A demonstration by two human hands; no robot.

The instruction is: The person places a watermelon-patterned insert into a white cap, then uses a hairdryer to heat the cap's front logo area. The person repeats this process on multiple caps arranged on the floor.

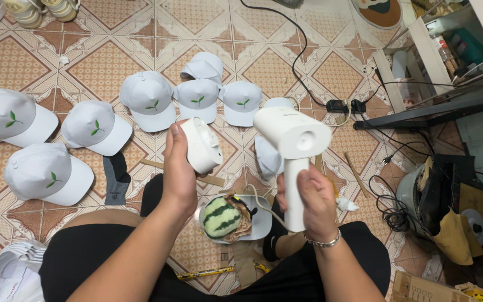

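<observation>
A person seated on a patterned tile floor (107, 61) holds a white handheld steamer (293, 146) upright in the right hand (313, 202), the grip wrapped tightly around its handle, a silver bracelet (324, 242) at the wrist. The left hand (178, 172) is raised beside it, its grip closed around a white detached water tank (201, 145), held near the steamer's head but not touching it. Both pieces hang in the air above the person's lap. Below them, between the knees, a green-striped round form (219, 217) sits on a white cap (261, 221), a brown scrap tucked beside it. White caps bearing a small green leaf mark lie spread across the floor: three at left (46, 170), a cluster of four ahead (197, 98), and more partly hidden behind the steamer. A dark grey sock (116, 176) lies beside the nearest cap. Black cables (303, 61) trail over the tiles to a plug block (345, 105) near a white shelf unit (426, 50). A stack of white caps (12, 271) rests at lower left.
</observation>
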